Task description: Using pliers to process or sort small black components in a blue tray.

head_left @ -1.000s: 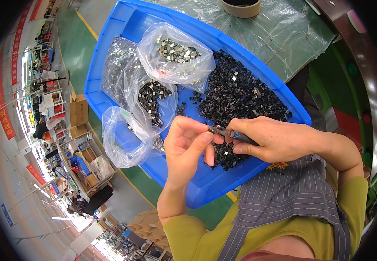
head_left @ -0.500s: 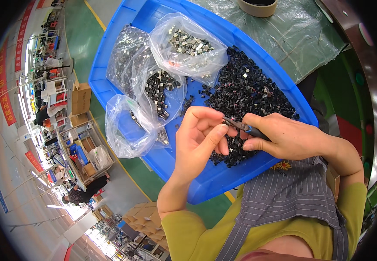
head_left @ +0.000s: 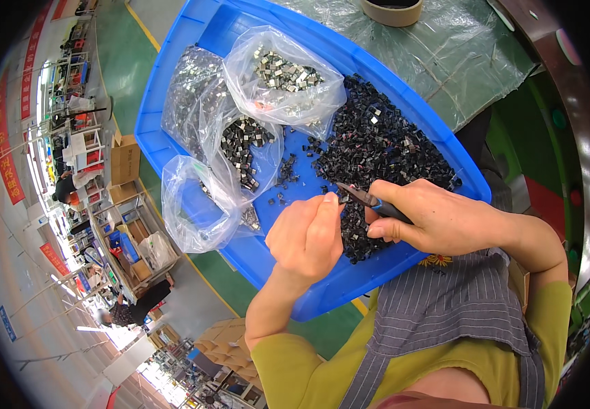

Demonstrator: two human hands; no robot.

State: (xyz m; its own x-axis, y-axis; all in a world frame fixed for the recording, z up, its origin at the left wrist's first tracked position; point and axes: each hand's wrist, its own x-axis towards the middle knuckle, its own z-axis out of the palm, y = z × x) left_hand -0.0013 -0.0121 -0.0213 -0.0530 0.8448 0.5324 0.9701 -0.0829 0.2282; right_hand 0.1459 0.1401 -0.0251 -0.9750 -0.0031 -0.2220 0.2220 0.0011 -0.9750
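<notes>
My right hand (head_left: 438, 219) grips dark tweezers (head_left: 366, 199), their tips pointing left at my left hand (head_left: 306, 235). That hand has its fingers curled and its thumb and fingertips pinched together right at the tweezer tips; what it pinches is too small to see. Both hands hover over the near part of a blue plastic tray (head_left: 329, 290). Under and behind them lies a heap of small black parts (head_left: 383, 146).
Clear plastic bags (head_left: 285, 78) with small metal and black pieces lie in the tray's left and far part; one near the left rim (head_left: 193, 204) looks nearly empty. A tape roll (head_left: 394, 10) sits on the plastic-covered table beyond. Workshop shelving lies far left.
My hands have stayed together over the tray; the view has shifted slightly. The left fingers have closed tighter at the tweezer tips.
</notes>
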